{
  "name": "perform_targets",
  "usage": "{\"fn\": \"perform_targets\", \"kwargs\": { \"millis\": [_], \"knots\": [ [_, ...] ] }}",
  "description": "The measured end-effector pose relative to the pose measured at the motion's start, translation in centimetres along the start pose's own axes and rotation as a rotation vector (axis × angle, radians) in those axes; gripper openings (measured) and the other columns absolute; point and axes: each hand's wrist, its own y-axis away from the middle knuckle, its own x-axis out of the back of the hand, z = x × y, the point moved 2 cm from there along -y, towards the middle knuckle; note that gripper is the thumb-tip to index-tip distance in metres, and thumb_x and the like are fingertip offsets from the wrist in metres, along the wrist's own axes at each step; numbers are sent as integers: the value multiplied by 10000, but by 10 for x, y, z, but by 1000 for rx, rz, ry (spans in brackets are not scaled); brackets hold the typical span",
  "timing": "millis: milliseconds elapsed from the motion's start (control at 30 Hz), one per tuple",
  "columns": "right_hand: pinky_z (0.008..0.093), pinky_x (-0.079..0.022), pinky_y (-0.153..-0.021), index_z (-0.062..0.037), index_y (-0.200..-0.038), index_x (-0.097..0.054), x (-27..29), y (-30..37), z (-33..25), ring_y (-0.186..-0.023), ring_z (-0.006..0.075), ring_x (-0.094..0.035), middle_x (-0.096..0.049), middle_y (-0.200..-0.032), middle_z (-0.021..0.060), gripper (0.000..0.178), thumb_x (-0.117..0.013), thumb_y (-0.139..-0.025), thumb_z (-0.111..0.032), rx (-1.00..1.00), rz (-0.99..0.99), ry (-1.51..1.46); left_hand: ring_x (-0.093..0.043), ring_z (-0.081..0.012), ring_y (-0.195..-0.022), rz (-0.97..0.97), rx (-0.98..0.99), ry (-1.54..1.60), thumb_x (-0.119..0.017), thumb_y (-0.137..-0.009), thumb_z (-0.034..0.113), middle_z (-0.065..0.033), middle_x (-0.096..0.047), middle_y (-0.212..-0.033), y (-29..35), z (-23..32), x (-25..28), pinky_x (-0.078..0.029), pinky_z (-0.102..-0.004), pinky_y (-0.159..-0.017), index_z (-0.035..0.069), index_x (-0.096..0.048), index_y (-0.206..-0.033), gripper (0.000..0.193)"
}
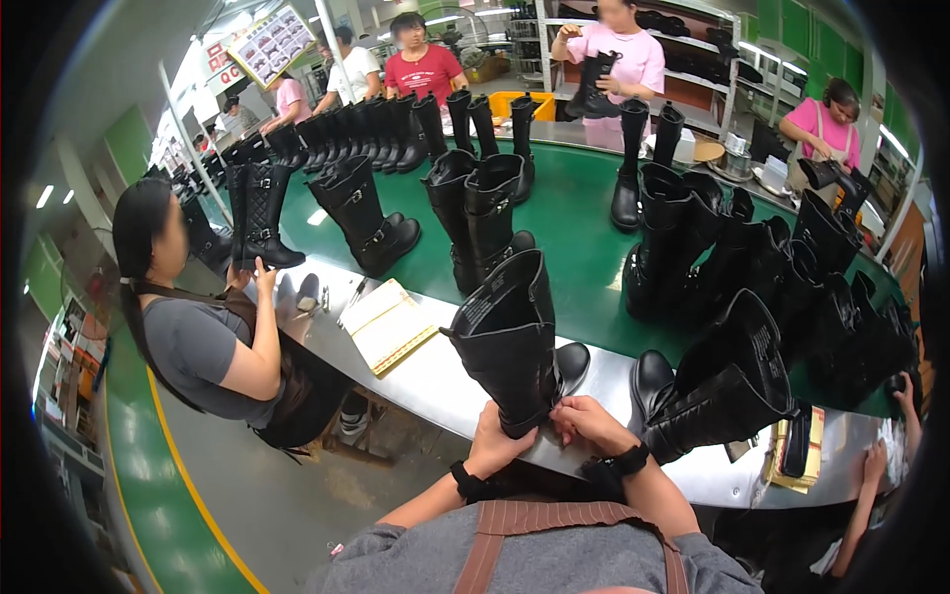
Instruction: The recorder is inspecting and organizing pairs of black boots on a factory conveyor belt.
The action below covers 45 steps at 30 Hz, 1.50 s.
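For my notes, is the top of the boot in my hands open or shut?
Open: the black boot gapes at its top, showing its lining.

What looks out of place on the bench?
No spill or damage shows. The tall black boots on the steel edge, right of the right hand, lean sharply rightward, while the far row of black boots stands nearer upright; fisheye bending may exaggerate that.
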Motion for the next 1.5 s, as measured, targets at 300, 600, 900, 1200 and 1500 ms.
{"fn": "perform_targets", "kwargs": {
  "millis": [300,600,900,1200,1500],
  "knots": [
    [206,-414,-489,-1,-768,-634,-2,5,-10,-497,90,-546,-643,-692,59,240,-578,-907,-188,24,-49,68,-613,-225,-1008,-89,53,58,-788,-687,95,-129,-629,-1078,-3,14,2,-474,-332,-883,-4,-535,-1154,540],
    [203,-381,-433,-45,-692,-609,0,-1,5,-427,63,-474,-596,-623,20,273,-557,-911,-200,101,-51,-11,-689,-241,-858,-11,66,-54,-787,-663,71,-149,-701,-916,-5,20,0,-527,-338,-770,-6,-622,-1006,388],
    [196,-346,-431,-44,-685,-581,-27,40,-63,-457,73,-462,-554,-613,16,292,-555,-928,-204,376,-37,-211,-660,-149,-712,-61,-23,-3,-743,-672,28,-95,-699,-786,-11,21,-1,-519,-294,-687,0,-670,-894,236],
    [194,-387,-473,-34,-776,-609,-32,49,-120,-527,57,-495,-593,-696,7,323,-503,-986,-254,431,14,-96,-668,-236,-861,-29,-49,-44,-767,-662,70,-125,-681,-945,-22,19,-5,-512,-338,-791,1,-572,-1076,464],
    [217,-449,-512,-6,-847,-662,-7,26,-81,-554,73,-558,-595,-661,19,192,-564,-942,-141,586,206,247,-657,-207,-924,-160,77,-97,-816,-676,130,-120,-681,-1002,-30,20,4,-511,-326,-824,-4,-580,-1099,502]
  ]
}}
